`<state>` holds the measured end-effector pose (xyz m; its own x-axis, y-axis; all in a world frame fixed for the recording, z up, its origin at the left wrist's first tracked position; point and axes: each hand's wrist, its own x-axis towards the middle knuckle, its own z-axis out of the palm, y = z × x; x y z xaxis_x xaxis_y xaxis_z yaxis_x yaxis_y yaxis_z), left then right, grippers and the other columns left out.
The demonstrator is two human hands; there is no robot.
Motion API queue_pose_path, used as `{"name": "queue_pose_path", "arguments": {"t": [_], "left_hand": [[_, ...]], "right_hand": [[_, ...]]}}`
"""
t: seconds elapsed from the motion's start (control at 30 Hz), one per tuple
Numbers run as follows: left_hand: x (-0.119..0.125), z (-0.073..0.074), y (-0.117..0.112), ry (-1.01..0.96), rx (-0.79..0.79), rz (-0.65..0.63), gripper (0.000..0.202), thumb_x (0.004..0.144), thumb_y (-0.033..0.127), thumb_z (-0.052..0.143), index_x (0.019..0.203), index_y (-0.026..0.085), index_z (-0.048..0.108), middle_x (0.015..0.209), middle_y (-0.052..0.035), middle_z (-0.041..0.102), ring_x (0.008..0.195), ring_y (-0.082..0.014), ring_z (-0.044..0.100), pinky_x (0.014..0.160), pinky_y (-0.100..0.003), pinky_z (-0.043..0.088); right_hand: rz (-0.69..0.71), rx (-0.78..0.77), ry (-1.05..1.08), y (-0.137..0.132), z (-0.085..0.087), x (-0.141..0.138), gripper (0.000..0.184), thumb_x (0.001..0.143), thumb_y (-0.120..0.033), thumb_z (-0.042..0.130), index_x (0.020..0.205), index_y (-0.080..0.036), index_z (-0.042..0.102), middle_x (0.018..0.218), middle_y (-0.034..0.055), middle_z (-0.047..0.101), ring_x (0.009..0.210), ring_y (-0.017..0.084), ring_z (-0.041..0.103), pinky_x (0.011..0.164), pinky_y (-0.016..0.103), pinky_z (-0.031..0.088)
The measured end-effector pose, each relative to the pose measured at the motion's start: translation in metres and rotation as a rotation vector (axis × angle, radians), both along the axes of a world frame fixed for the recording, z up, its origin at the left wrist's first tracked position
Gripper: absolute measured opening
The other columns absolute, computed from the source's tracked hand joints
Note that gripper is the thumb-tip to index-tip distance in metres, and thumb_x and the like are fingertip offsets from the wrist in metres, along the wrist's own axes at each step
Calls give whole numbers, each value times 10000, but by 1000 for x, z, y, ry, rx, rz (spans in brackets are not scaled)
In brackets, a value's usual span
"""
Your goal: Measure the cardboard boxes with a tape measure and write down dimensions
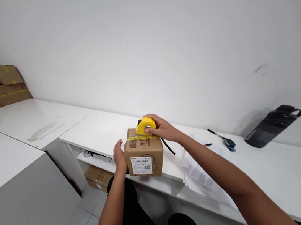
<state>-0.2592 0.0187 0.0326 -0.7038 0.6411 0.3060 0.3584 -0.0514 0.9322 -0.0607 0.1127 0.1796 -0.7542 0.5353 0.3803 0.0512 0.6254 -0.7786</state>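
A small brown cardboard box (154, 157) with a white printed label (141, 165) on its near side sits at the front of the white desk. My right hand (162, 127) is closed around a yellow tape measure (145, 125), which it holds at the top of the box. A black strap (168, 147) hangs beside that hand. At the box's left side is my left hand (120, 156), its thumb and fingers bent near the box edge; whether it grips the box or only touches it is hard to see.
Printed papers (200, 169) lie right of the box, with a pen (208, 144) and a dark corded object (228, 144) behind. A black bottle (272, 126) lies farther right. Taped cartons (8, 93) are stacked far left. Below the desk are an open shelf (97, 158) and more boxes (97, 176).
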Motion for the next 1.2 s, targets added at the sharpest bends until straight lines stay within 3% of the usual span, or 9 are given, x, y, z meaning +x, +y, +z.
{"name": "queue_pose_path", "arguments": {"t": [0.07,0.13,0.2,0.3,0.5,0.7,0.87,1.03,1.2], "left_hand": [[8,12,-8,-202,37,-8,439,854,472,558,1160,164,623,1010,-97,684,977,-238,640,885,-383,505],[20,27,-27,-409,109,-134,542,882,581,467,1182,154,613,1033,-110,680,988,-239,647,850,-363,524],[35,40,-52,-447,195,-370,623,903,638,386,1301,191,558,1267,-124,615,1167,-248,590,940,-351,499],[55,52,-73,-377,117,-556,814,816,562,628,1492,216,336,1463,-136,468,1286,-287,511,1045,-381,440],[62,53,-31,-309,89,-497,738,829,458,647,1470,226,364,1429,-111,512,1282,-260,520,1072,-372,420],[61,54,7,-257,134,-515,731,843,414,629,1489,253,326,1446,-104,495,1278,-254,525,1037,-365,452],[61,52,13,-284,149,-553,691,842,414,624,1460,224,380,1331,-104,595,1165,-256,608,945,-349,517],[63,49,13,-235,183,-464,684,846,418,625,1457,202,406,1412,-100,541,1243,-250,559,1001,-331,486],[69,49,10,-231,161,-407,654,860,406,606,1452,193,431,1381,-93,578,1216,-246,584,1002,-335,492]], "right_hand": [[-23,70,-82,-4,-3,-2,593,818,-483,660,1336,-279,455,1201,51,601,1008,221,602,877,395,506],[-38,127,-147,-9,-4,-4,593,840,-501,629,1357,-282,439,1206,58,607,963,218,608,832,390,515],[-26,161,-180,-11,-4,-6,594,851,-512,609,1365,-273,430,1220,69,606,943,218,613,798,381,521],[-22,218,-186,-12,-7,-6,587,871,-507,585,1375,-261,412,1263,84,590,1006,235,611,845,397,512],[-81,300,-205,4,-7,2,579,900,-496,539,1394,-233,392,1282,102,585,1060,253,601,911,430,482],[-80,221,-153,28,-5,3,580,907,-487,523,1392,-200,387,1271,102,582,1044,223,599,899,387,489],[-49,297,-212,24,-2,0,561,900,-470,542,1388,-225,411,1291,95,585,1061,232,592,933,410,468],[-36,387,-331,19,12,3,547,914,-475,522,1398,-247,413,1269,89,605,1054,241,600,920,414,473],[-76,408,-393,15,15,38,550,920,-505,501,1410,-277,398,1260,94,604,1053,261,599,900,430,485]]}}
